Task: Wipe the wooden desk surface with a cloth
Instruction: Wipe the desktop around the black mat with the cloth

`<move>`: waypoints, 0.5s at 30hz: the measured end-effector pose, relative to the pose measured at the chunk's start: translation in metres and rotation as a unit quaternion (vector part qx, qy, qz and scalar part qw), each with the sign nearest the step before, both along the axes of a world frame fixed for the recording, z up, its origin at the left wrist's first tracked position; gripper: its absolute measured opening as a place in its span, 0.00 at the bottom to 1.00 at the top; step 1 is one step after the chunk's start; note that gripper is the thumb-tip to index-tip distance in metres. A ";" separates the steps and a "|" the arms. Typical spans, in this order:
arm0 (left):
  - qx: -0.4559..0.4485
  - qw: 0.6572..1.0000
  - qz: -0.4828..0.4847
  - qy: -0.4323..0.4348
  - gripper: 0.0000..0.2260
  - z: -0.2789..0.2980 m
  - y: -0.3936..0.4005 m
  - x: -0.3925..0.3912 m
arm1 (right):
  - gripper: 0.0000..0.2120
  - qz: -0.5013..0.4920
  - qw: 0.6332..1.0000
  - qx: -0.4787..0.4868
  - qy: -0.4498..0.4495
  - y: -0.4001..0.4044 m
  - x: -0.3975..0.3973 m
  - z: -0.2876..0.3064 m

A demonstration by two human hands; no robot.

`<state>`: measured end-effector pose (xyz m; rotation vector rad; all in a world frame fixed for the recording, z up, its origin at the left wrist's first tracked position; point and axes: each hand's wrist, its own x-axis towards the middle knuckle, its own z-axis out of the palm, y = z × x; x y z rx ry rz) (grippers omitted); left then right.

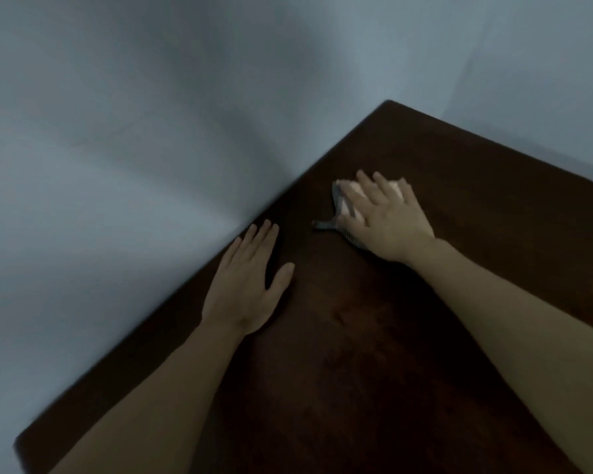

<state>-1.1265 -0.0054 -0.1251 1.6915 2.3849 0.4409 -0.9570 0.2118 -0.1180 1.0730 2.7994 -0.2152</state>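
A pale grey-blue wall [117,131] fills the left and top of the view. A dark wooden desk [374,354] runs diagonally against it, its far corner pointing away. The left hand [245,285] lies palm down on the desk near the wall-side edge, fingers straight and pressed together, thumb spread out to the right. To its right and farther away, the right hand [387,217] presses flat on a small cloth [348,208], fingers straight and slightly spread. The cloth is whitish with a grey edge, lying on the desk under the right palm, a corner trailing left. Both forearms are bare.
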 end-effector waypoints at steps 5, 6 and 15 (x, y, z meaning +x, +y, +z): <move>-0.019 1.000 -0.001 0.004 0.37 0.001 0.001 0.000 | 0.34 -0.033 0.999 0.007 0.013 -0.005 -0.025 0.002; -0.023 1.000 0.000 0.008 0.37 0.001 0.002 0.000 | 0.34 -0.019 1.000 0.006 0.016 -0.014 -0.023 0.004; -0.027 0.999 -0.007 0.019 0.35 0.001 0.003 -0.002 | 0.34 0.094 0.995 -0.030 0.004 -0.109 0.072 0.008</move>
